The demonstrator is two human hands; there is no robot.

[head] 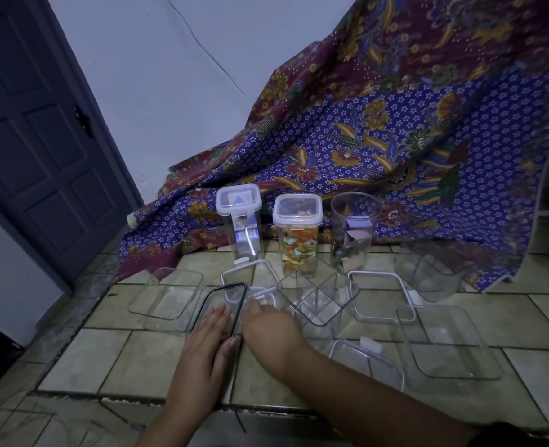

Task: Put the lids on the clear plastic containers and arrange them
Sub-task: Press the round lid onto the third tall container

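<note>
My left hand [209, 332] lies flat on a clear lid with a black rim [209, 296], thumb at its near edge, holding it down. Just right of it, my right hand [266, 319] curls its fingers on a small clear container [262, 295]; the fingertips are hidden. At the back stand two tall lidded containers, one nearly empty [239, 221] and one full of coloured paper scraps [297, 235]. A tall round container [355, 227] stands open. White-rimmed lids lie loose behind my hands [234, 273], at the right [395, 282] and near my right forearm [366, 361].
An open square container [318, 300] stands right of my right hand. A shallow tray [167, 295] lies left, a rectangular one [450, 343] right, a round tub [428, 274] behind it. Patterned cloth [395, 140] drapes the back. The tiled ledge drops off near me; a door [34, 140] is left.
</note>
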